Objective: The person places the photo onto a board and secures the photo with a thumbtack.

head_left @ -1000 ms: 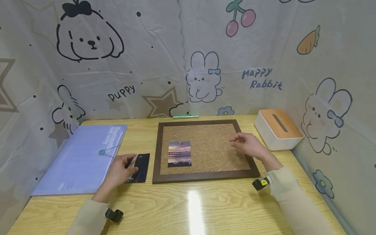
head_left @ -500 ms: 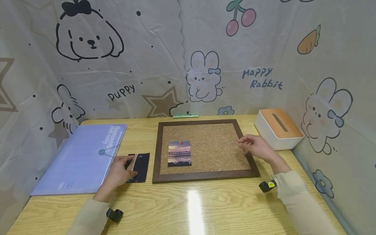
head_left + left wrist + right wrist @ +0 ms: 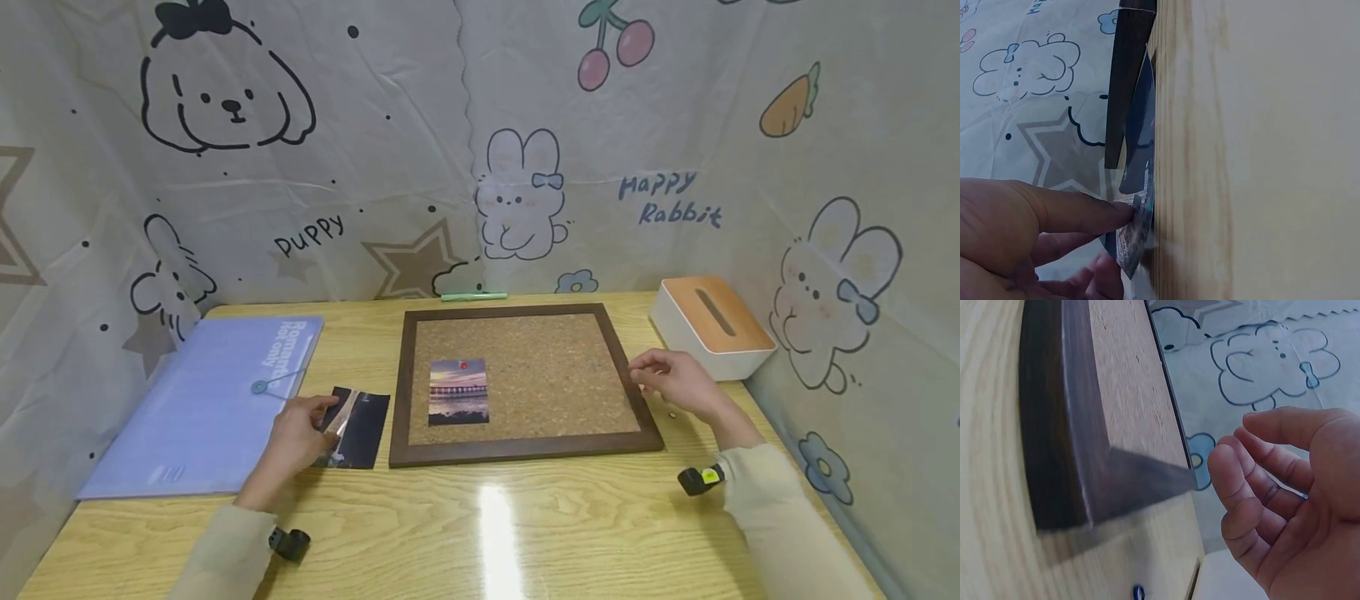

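In the head view my left hand (image 3: 298, 435) pinches a dark photo (image 3: 365, 429) by its left part, between the folder and the corkboard. The left wrist view shows that photo (image 3: 1140, 134) bowed, with the thumb (image 3: 1094, 212) on its face and fingers behind its edge. My right hand (image 3: 678, 382) hovers by the right frame of the corkboard (image 3: 558, 375), fingers loosely curled and holding nothing. A sunset pier photo (image 3: 458, 396) lies on the board's left half, with a red pushpin (image 3: 463, 366) at its top edge.
A blue document folder (image 3: 202, 408) with a string tie lies at the left. Behind the board is a green pen (image 3: 474, 297). A white tissue box (image 3: 708, 329) with a wooden lid stands at the right. A small blue thing (image 3: 1139, 592) lies on the table near the board.
My right hand has moved right, from over the cork to beyond the board's right frame. The dark photo has shifted slightly right and turned a little under my left hand.
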A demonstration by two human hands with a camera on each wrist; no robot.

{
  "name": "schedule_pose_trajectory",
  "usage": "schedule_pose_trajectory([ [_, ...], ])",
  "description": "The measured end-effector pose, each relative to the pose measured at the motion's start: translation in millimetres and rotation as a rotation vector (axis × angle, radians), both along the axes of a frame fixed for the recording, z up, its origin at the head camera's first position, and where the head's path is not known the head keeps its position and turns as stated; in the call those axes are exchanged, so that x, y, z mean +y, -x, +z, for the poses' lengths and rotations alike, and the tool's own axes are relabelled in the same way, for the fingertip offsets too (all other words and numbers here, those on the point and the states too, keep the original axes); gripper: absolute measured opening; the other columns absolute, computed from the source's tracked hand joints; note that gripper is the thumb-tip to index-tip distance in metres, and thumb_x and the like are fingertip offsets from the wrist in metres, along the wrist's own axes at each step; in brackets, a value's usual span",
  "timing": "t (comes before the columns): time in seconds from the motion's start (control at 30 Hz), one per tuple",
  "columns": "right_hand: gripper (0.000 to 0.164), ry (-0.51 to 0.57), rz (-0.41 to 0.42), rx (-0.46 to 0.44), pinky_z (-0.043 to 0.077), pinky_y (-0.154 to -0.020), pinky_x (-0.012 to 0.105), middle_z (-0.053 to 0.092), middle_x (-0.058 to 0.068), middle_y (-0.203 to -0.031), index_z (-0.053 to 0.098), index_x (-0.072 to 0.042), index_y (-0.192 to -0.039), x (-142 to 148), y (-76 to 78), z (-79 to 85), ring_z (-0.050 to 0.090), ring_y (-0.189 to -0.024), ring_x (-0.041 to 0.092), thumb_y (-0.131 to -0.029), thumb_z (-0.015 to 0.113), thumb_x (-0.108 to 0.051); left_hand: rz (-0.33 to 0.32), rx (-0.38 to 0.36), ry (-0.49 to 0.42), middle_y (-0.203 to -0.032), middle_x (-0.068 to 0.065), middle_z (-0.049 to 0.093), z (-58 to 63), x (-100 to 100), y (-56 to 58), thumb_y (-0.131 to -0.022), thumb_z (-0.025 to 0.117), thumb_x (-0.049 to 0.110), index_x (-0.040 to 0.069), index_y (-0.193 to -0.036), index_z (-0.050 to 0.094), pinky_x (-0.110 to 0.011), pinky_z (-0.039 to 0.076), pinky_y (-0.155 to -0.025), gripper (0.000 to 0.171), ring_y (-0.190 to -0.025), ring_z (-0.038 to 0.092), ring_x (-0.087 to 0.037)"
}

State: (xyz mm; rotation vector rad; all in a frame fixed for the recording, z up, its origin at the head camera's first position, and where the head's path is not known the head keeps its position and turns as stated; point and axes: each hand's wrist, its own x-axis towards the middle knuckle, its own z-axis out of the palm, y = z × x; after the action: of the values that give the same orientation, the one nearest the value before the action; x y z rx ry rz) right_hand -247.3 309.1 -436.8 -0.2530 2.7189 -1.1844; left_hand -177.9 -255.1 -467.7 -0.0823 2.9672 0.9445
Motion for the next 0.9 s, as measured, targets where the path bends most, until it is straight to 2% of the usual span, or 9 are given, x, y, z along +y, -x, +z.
schedule_pose_trajectory([
  [0.13, 0.034, -0.005, -0.022, 0.005, 0.052, -0.058, 0.032, 0.069, 0.021, -0.104, 0.064, 0.001, -0.119, 9, -2.8, -4.0, 0.067, -0.082, 0.026, -0.101, 0.06, -0.027, -0.02, 0.017, 0.024, -0.117, -0.027, 0.064, 0.6, -2, 1.8, -0.08, 0.069, -0.003, 0.0, -0.131, 0.063, -0.04, 0.05, -0.072, 0.051, -0.093, 0.063, -0.031],
  [0.2, 0.034, -0.004, -0.031, -0.004, 0.053, -0.059, 0.032, 0.068, 0.022, -0.104, 0.064, 0.003, -0.119, 14, -4.5, -5.8, 0.068, -0.082, 0.026, -0.102, 0.059, -0.026, -0.026, 0.011, 0.014, -0.112, -0.023, 0.066, 1.7, -4, 2.7, -0.082, 0.07, -0.002, 0.001, -0.13, 0.064, -0.038, 0.05, -0.069, 0.048, -0.091, 0.063, -0.029],
  [0.37, 0.033, -0.021, -0.037, -0.022, 0.055, -0.063, 0.031, 0.068, 0.019, -0.099, 0.065, 0.004, -0.117, 26, -9.8, -8.4, 0.068, -0.081, 0.022, -0.102, 0.058, -0.024, -0.022, -0.001, -0.063, -0.105, -0.02, 0.07, 5.6, -8, 4.1, -0.085, 0.069, -0.002, 0.002, -0.129, 0.065, -0.029, 0.05, -0.064, 0.045, -0.092, 0.068, -0.029],
  [0.53, 0.028, -0.042, -0.023, -0.022, 0.053, -0.064, 0.029, 0.068, 0.016, -0.088, 0.066, 0.005, -0.114, 35, -14.1, -12.2, 0.066, -0.074, 0.019, -0.103, 0.056, -0.018, -0.012, -0.044, -0.129, -0.112, -0.02, 0.07, 8.9, -13, 3.1, -0.09, 0.066, 0.0, 0.005, -0.134, 0.063, -0.031, 0.055, -0.07, 0.044, -0.1, 0.069, -0.032],
  [0.7, 0.023, -0.091, -0.013, -0.02, 0.052, -0.067, 0.027, 0.07, 0.014, -0.09, 0.069, 0.004, -0.107, 43, -16.9, -17.7, 0.065, -0.072, 0.018, -0.101, 0.057, -0.015, -0.001, -0.091, -0.181, -0.127, -0.022, 0.064, 10.8, -15, 3.1, -0.093, 0.064, 0.003, 0.01, -0.138, 0.06, -0.033, 0.057, -0.075, 0.046, -0.11, 0.066, -0.035],
  [0.9, 0.019, -0.161, -0.03, -0.049, 0.047, -0.064, 0.025, 0.07, 0.01, -0.087, 0.07, 0.001, -0.104, 49, -19.7, -24.5, 0.061, -0.072, 0.015, -0.098, 0.062, -0.014, -0.003, -0.068, -0.215, -0.138, -0.02, 0.058, 14.7, -17, 4.9, -0.097, 0.058, 0.004, 0.012, -0.142, 0.057, -0.031, 0.053, -0.076, 0.046, -0.11, 0.068, -0.033],
])
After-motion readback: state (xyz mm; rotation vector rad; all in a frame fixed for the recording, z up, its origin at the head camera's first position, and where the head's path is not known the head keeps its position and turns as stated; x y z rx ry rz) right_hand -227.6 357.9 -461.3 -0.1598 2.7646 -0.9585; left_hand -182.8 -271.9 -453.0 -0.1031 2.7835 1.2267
